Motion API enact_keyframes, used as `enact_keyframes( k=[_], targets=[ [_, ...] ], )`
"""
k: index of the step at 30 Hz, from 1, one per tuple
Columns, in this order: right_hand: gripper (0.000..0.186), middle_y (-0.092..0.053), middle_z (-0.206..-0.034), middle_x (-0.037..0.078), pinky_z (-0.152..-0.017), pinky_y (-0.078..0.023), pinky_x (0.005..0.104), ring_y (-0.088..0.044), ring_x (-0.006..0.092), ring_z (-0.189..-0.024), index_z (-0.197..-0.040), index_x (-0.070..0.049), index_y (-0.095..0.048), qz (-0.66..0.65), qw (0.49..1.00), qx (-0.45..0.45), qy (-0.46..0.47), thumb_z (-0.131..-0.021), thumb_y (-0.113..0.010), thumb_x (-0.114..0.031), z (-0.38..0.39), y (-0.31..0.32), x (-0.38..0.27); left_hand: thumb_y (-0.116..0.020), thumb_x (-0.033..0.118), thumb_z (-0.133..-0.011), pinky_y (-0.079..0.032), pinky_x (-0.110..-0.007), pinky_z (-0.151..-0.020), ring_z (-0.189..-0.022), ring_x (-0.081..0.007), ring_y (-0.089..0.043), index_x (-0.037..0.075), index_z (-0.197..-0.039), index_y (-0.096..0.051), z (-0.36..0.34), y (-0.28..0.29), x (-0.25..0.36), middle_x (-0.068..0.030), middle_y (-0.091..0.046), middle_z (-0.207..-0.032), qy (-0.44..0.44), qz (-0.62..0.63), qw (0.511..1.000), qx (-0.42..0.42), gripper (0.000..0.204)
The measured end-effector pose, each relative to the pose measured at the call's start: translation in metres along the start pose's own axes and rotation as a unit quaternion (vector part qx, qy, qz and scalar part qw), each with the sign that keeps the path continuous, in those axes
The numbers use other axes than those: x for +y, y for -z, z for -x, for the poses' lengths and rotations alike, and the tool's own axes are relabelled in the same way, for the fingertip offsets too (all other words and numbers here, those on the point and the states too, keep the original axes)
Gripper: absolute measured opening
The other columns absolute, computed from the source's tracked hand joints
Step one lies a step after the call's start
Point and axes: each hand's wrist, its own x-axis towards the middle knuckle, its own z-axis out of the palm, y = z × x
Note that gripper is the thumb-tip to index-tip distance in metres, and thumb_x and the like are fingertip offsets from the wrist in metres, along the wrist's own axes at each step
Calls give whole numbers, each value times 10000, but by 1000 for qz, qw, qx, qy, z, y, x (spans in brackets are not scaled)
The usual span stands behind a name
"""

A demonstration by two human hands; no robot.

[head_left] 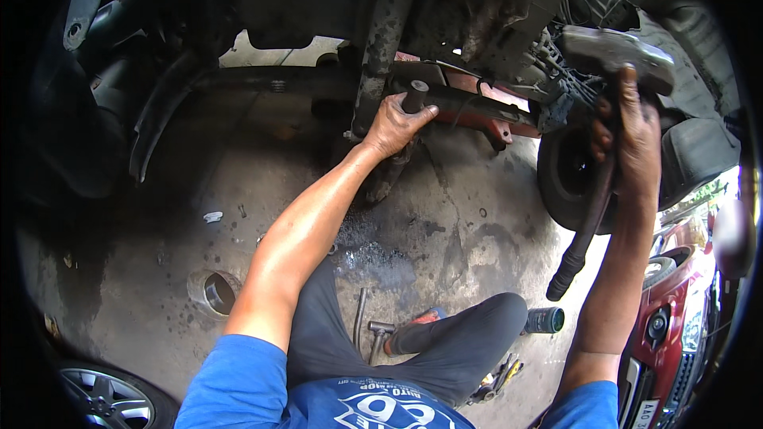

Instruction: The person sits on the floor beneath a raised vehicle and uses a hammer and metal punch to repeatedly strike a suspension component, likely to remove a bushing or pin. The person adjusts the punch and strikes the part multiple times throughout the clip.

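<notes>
My left hand (392,129) is wrapped round a thick round metal bar (415,96) whose flat end points up out of the fist. Its lower part is hidden by my fingers, beside the dark upright shaft (381,40) under the vehicle. On the right, my raised right hand (633,131) grips a sledgehammer (620,57) high on its handle, just under the head. The thumb lies up against the worn steel head, and the dark handle (586,230) hangs down along my forearm. Hammer head and bar are well apart.
Dark vehicle underbody surrounds my hands, with a tyre (566,171) at right and a red metal beam (499,129) behind. On the concrete lie a metal ring (208,294), a bent pipe (359,316), a small hammer (381,327), a green can (545,320) and tools (502,377).
</notes>
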Motion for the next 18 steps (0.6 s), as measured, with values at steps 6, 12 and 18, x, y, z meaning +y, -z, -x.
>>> enact_keyframes(
  k=[6, 12, 18],
  targets=[
    [564, -522, -637, -18, -412, -366, 229, -471, 78, -445, -872, -68, -585, 169, 983, 65, 41, -886, -658, -627, -37, -37, -35, -753, 292, -854, -512, -347, -699, -703, -209, -645, -24, -893, -671, -5, -8, -6, -134, -684, -762, -81, -16, 996, 35, 329],
    [576, -571, -874, 113, -642, -419, 329, -541, 199, -732, -1093, -4, -602, 197, 938, 142, 247, -929, -620, -556, -63, -77, -103, -755, 239, -862, -503, -329, -696, -700, -116, -590, -27, -878, -665, -9, -11, -15, -94, -683, -741, -157, 17, 986, 62, 281],
    [730, -583, -1333, 280, -1079, -403, 406, -534, 356, -1292, -1390, 32, -492, 322, 929, -157, -99, -939, -617, -528, -69, -99, 31, -731, 215, -865, -528, -376, -727, -767, -285, -687, 16, -974, -710, -14, 8, -17, -177, -693, -799, -343, -202, 905, 149, 228]
  ],
)
